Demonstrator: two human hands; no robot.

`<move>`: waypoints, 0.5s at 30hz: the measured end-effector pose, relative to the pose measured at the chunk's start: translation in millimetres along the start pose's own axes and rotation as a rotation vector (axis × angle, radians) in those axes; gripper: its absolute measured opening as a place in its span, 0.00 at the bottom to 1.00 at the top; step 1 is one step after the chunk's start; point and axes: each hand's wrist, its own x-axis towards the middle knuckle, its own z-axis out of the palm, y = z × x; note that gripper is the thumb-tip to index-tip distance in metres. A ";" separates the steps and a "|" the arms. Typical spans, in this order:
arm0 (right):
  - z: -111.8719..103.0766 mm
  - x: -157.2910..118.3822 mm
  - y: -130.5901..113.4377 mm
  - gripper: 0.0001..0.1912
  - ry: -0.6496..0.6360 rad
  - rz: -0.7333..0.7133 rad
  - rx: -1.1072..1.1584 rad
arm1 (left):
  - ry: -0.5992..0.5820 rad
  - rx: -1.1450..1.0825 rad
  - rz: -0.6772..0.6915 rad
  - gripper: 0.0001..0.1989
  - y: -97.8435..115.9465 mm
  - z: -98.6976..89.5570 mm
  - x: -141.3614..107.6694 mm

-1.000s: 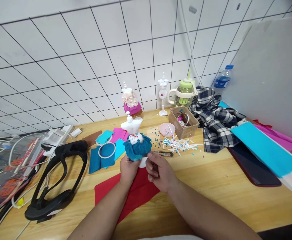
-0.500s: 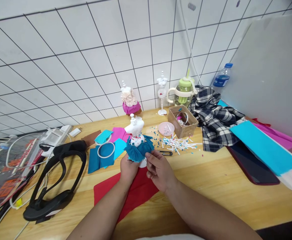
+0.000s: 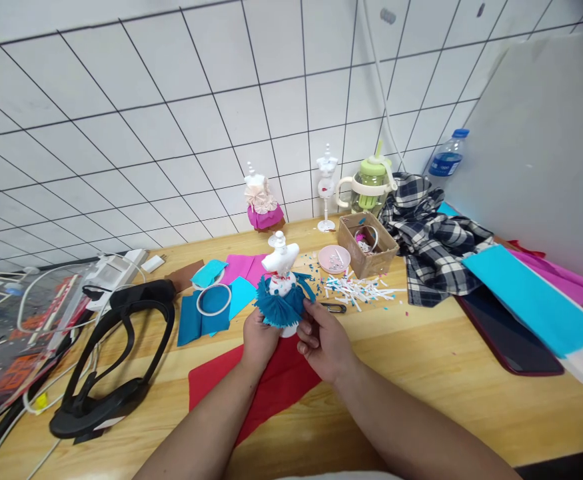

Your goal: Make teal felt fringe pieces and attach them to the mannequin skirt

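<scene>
A small white dress-form mannequin (image 3: 281,259) stands between my hands, leaning slightly, with a pleated teal paper skirt (image 3: 282,304) around its lower body. My left hand (image 3: 261,333) grips it low on the left, its fingers partly hidden beneath the skirt. With thumb and fingertips, my right hand (image 3: 324,337) pinches the skirt's right edge, where a loose strip sticks out. The mannequin's round white base shows below the skirt. Under my hands lies a red paper sheet (image 3: 221,380).
Behind are a dressed mannequin (image 3: 261,200), a bare one (image 3: 326,187), a pink dish (image 3: 334,259) and a cardboard box (image 3: 366,250). Paper scraps (image 3: 356,290) and a cutter (image 3: 334,308) lie nearby. Left are a tape ring (image 3: 214,300) and a black headset frame (image 3: 106,400); right, a phone (image 3: 511,333).
The mannequin has turned and become more upright, shifting slightly right in view. My right hand still pinches the skirt's edge, and the whole view has shifted slightly.
</scene>
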 end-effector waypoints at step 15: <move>-8.7 6.0 -1.5 0.10 0.041 -0.149 -0.150 | 0.122 -0.016 0.095 0.08 0.2 -3.2 3.2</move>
